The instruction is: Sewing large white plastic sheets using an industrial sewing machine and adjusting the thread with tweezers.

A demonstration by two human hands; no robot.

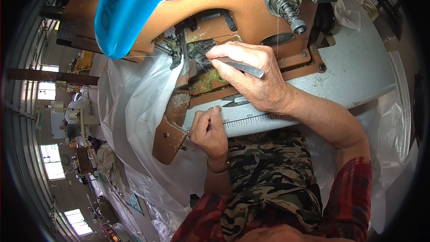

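A flat metal tool, probably tweezers (245, 67), is pinched in my right hand (255, 74). Its working end goes into the opened lower part of an orange-brown industrial sewing machine (215, 0), among dark metal parts (197, 54) with loose threads and lint. My left hand (209, 131) is closed, resting at the front edge of the grey table (358, 71) by a printed ruler scale; whatever its fingers hold, if anything, is hidden. Between the hands lies a small dark-tipped tool (236, 101), partly covered by my right hand.
A blue curved part (125, 13) hangs over the machine's upper left. A spring tension knob (286, 9) juts out at the upper right. White woven plastic material (134, 94) drapes down the left side. A brown metal flap (169, 141) sticks out beside my left hand.
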